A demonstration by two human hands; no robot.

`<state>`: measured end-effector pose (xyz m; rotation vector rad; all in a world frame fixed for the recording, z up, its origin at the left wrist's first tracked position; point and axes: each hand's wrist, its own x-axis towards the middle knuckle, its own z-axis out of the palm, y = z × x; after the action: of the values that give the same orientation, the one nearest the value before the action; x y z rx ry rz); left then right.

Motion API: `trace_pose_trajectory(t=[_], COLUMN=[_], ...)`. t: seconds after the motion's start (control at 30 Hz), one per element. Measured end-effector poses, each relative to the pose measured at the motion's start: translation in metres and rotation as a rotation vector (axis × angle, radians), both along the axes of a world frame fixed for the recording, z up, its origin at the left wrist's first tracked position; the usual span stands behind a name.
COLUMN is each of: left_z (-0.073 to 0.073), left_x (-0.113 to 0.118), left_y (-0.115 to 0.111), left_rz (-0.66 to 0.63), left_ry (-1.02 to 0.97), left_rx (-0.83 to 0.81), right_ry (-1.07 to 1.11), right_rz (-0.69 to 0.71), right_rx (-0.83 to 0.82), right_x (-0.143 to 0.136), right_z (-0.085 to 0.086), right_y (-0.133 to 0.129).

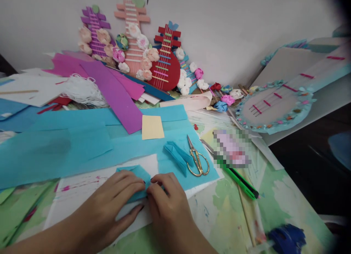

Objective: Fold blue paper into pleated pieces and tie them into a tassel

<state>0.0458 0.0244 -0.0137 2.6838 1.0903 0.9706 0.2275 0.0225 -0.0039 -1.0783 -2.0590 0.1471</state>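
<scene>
At the near edge of the table, the left hand (pixel 115 199) lies flat with its fingers spread and pressed down on a small piece of blue paper (pixel 137 175), while the right hand (pixel 167 199) curls its fingertips onto the paper's right edge, pinching and creasing it rather than lifting it. The paper rests on a white sheet (pixel 82 195), near and slightly left of centre, and judging by its look it is thin, light and soft (it would tear or crumple easily), so it is best handled at the corners and folded edges with the fingertips. Just beyond the right hand, one folded blue piece (pixel 177 155) lies beside one pair of gold-handled scissors (pixel 196 159), and to the right lies one green pen (pixel 241 181). A single pale yellow square (pixel 152 127) sits on the large blue sheets (pixel 68 144) further back. Purple paper strips (pixel 115 89) lie behind it. Against the far wall stand three guitar-shaped models (pixel 128 38), purple, pink and red, trimmed with paper flowers, and at the far right one round blue-edged model (pixel 274 106) leans.
</scene>
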Motion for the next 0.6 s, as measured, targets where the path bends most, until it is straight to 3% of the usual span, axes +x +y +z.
trace_pose_trajectory(t=[0.1,0.23,0.6], left_z=[0.003,0.011,0.011], left_x=[-0.005,-0.004,0.009], left_y=[0.001,0.006,0.009], left_rz=[-0.035,-0.086,-0.084], left_ry=[0.072,0.1,0.064], left_rx=[0.183,0.311,0.344], right_ry=[-0.023,-0.017,-0.044], right_rz=[-0.002,-0.033,0.007], right_rx=[-0.014,0.002,0.108], right_x=[0.003,0.004,0.007], right_z=[0.001,0.002,0.002], right_y=[0.0,0.0,0.003])
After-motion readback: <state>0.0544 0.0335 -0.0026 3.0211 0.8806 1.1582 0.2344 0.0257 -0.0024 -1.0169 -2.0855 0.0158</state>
